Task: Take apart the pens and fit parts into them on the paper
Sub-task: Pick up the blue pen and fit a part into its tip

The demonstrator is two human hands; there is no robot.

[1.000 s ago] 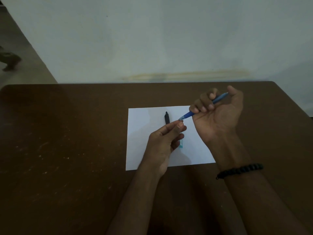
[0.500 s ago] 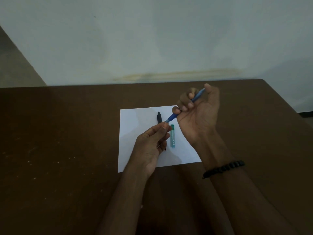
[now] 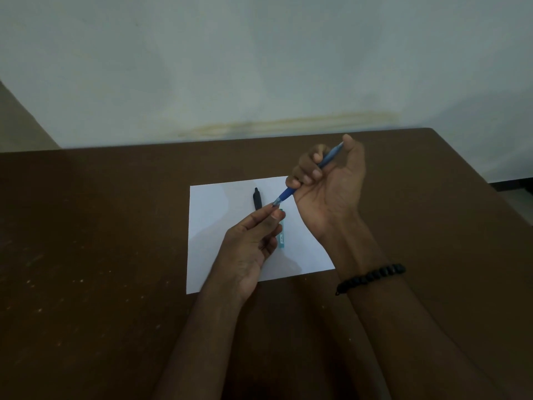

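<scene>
1. The right hand (image 3: 328, 186) curls its fingers round the blue pen (image 3: 305, 177), held slanting above the paper (image 3: 219, 226)
2. The left hand (image 3: 253, 241) pinches the pen's lower tip between thumb and fingers
3. A black pen (image 3: 257, 197) and a teal part (image 3: 282, 238) lie on the paper, on the brown counter (image 3: 101, 241)

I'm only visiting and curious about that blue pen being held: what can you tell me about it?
The blue pen is slim and looks like plastic, with a darker blue section near its pale, clear-looking tip. It is held tilted above the white paper, tip down toward the left. The right hand grips its barrel with curled fingers, the thumb near its upper end. The left hand pinches at the tip. Whether any part has come off cannot be told.
</scene>
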